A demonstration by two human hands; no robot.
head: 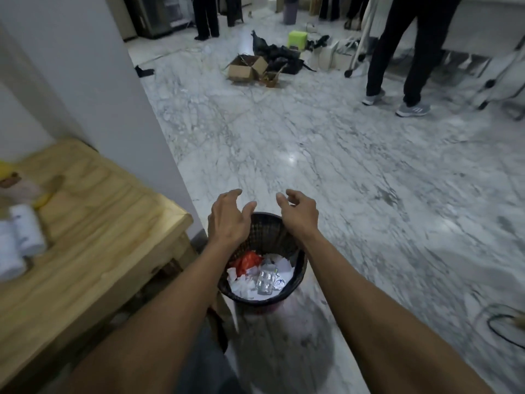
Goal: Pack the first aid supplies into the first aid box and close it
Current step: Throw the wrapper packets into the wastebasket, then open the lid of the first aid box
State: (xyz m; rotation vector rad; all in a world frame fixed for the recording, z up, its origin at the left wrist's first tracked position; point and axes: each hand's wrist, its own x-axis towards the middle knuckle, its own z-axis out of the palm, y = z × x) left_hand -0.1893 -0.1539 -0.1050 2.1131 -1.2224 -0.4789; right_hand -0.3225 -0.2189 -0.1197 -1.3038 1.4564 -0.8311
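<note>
Both arms reach forward over a black mesh wastebasket that stands on the marble floor, just beside the corner of a wooden table. The left hand hovers above the far left rim of the basket, palm down, its fingers spread and curled, gripping nothing. The right hand hovers above the far right rim, thumb pointing toward the left hand, fingers loosely bent and also empty. The 2 hands are near each other but apart.

Inside the basket lie crumpled white paper, a red wrapper and a silver blister pack resting on top of the paper.

On the table, at the left edge of the view, sit blurred supplies: 2 white rolls lying side by side, with a yellow item behind them. Motion blur hides what else is there, and the first aid box cannot be made out in this view.

A white wall corner rises behind the table. Farther across the floor stand open cardboard boxes, black bags and a lime green block. The legs of a person in dark trousers and grey trainers stand at the upper right.
</note>
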